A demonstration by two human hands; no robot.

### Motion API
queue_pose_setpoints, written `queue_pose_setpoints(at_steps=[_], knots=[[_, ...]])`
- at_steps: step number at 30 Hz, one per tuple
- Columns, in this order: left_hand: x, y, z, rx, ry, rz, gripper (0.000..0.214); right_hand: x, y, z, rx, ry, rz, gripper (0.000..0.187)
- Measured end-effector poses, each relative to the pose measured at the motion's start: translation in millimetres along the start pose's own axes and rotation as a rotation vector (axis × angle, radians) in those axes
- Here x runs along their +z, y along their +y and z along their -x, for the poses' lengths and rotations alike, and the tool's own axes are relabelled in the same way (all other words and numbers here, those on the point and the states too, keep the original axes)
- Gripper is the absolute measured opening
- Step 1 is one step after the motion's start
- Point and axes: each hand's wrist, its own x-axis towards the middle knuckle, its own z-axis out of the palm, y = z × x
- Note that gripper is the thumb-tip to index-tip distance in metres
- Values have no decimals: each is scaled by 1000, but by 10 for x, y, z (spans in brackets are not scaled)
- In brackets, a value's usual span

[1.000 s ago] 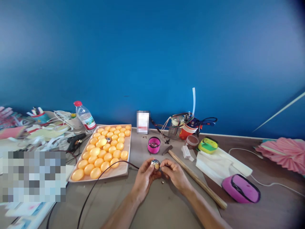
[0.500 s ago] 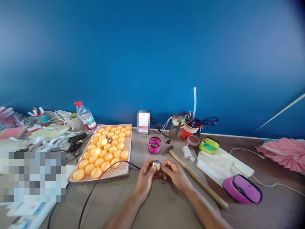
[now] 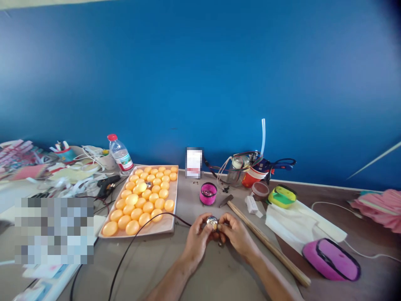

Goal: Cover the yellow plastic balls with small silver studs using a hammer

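Observation:
A shiny silver ball (image 3: pixel 212 223) is held up between both hands above the table. My left hand (image 3: pixel 199 235) is closed round its left side, thumb against the front. From the right, my right hand (image 3: pixel 233 232) pinches at the ball's edge; whether a small part sits in those fingertips I cannot tell. Below the fingers a small brownish piece (image 3: pixel 220 244) shows, partly hidden. A black cable (image 3: pixel 133 237) runs up to my left hand, its end out of sight. Just beyond stands a small magenta round container (image 3: pixel 208 195) with small shiny pieces inside.
Left of my hands lies a white tray (image 3: pixel 175 200) of orange balls, with a water bottle (image 3: pixel 120 155) behind. A hammer (image 3: pixel 269 244) lies right of my right hand, near a purple case (image 3: pixel 330 260) and white cloth (image 3: pixel 288 221). A blue wall (image 3: pixel 200 75) closes the back.
The view has shifted and tilted slightly, so the scene sits further right. Both hands keep nearly the same hold on the silver ball, which appears slightly turned.

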Motion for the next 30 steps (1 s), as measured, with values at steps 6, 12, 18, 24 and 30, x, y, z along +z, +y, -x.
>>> queue_pose_setpoints(at_steps=[6,12,18,24,30], knots=[[53,59,19,-22,-13,24,40,-65,-46,3,-37,-10,69,17],[56,157,-2,-42,44,156,32,-237,55,-73,-223,94,293,17],[27,187,-12,0,80,203,33,-303,38,-74,-368,54,534,12],[7,208,-40,26,164,254,37,-353,-158,37,-319,-333,722,11],[17,213,-26,11,139,245,35,-287,-46,17,-449,-336,887,14]])
